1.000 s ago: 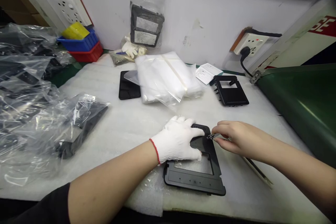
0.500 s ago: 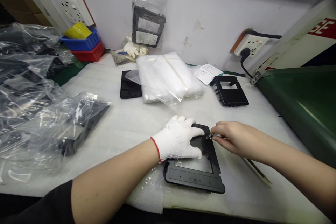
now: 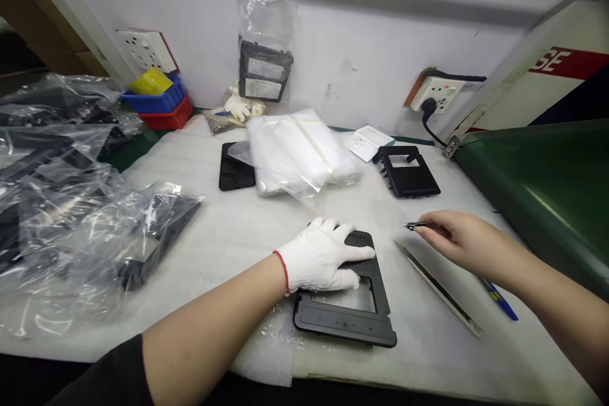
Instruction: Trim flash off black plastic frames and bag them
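My left hand [image 3: 321, 258], in a white knit glove with a red cuff, lies on a black plastic frame [image 3: 345, 326]. Its fingers are spread flat over the upper left part, and the thumb reaches over the rectangular window. Bare, my right hand [image 3: 450, 238] pinches a small dark tool with a silver tip [image 3: 413, 226]; its exact kind does not show. The tool is to the right of the frame, apart from it. Below my right hand lies a long, thin, pale strip [image 3: 440, 290], and beside the wrist a blue stick-like item [image 3: 499, 301] with a yellow mark.
Clear bags [image 3: 90, 235] of black parts heap up on the left. A stack of white foam sheets [image 3: 302, 149] sits behind, between a black tray-like piece [image 3: 236, 171] and another black frame [image 3: 413, 181]. Blue [image 3: 157, 96] and red [image 3: 171, 115] bins stand at the wall. A green surface [image 3: 537, 168] borders the right.
My right hand has drawn back to the right, taking the tool off the frame's edge. My left hand stays on the frame. The view has tilted slightly, uncovering the strip and the blue item.
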The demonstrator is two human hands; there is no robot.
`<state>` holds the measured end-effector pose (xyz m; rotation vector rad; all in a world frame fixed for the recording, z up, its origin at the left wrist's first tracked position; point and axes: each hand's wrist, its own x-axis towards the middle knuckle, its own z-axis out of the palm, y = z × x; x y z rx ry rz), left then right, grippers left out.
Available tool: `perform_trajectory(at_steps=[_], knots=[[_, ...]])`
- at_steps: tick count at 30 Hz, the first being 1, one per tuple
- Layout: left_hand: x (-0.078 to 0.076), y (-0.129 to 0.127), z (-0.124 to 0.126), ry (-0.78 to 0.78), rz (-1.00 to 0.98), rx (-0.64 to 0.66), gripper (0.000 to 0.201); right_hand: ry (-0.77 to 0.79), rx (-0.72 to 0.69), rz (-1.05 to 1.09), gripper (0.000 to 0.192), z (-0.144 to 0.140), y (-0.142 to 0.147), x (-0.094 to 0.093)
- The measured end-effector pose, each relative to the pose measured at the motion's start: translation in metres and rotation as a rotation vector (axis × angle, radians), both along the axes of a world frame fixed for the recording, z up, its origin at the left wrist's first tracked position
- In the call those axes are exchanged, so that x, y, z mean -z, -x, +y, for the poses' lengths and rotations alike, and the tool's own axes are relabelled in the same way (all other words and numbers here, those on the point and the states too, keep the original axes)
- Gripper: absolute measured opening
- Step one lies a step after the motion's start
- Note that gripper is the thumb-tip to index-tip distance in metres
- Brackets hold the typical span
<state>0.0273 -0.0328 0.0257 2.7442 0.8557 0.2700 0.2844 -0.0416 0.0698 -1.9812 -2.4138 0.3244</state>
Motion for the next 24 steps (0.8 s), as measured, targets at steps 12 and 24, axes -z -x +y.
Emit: perform_trajectory(at_steps=[12, 24], knots=[[-0.033, 0.014, -0.023, 0.349, 0.189, -0.923, 0.061, -0.342, 0.208, 0.126, 0.042, -0.046, -0.02, 0.063], [-0.032, 0.001, -0.089, 0.702, -1.065, -0.533, 0.046, -0.276, 0.277, 0.908, 0.048, -0.104, 0.067, 0.065]])
